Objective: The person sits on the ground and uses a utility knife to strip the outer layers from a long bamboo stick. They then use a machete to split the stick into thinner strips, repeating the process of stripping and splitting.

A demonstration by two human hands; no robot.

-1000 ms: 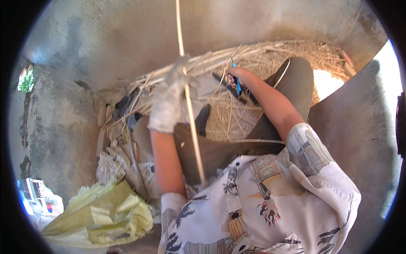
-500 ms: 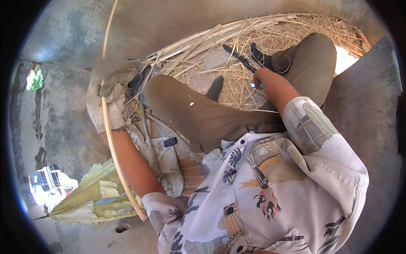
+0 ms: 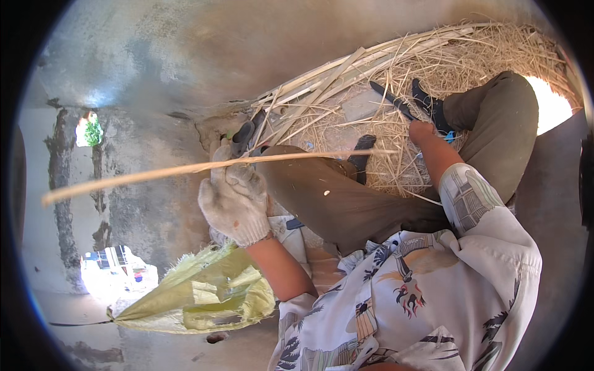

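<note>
My left hand [image 3: 234, 204], in a pale knitted work glove, grips a long thin bamboo strip [image 3: 136, 177]. The strip lies nearly level, from the far left across to above my bent leg. Some gloved fingers show beyond the strip, others curl by it. My right hand [image 3: 422, 131] is closed around a knife, down by my foot; its dark blade [image 3: 391, 99] points up and left over the shavings. The knife's handle is mostly hidden in the hand.
Thin shavings [image 3: 482, 52] heap around my feet, with long bamboo strips [image 3: 334, 71] along the wall. A dark sandal [image 3: 243, 139] stands by the left knee. A torn yellow-green sack [image 3: 185, 297] lies left. Stained walls [image 3: 148, 55] stand close, with bright holes.
The bamboo strip has swung from nearly upright to nearly level as my left hand turned. The whole view has shifted, so the scene sits further right. My right hand still holds the knife.
</note>
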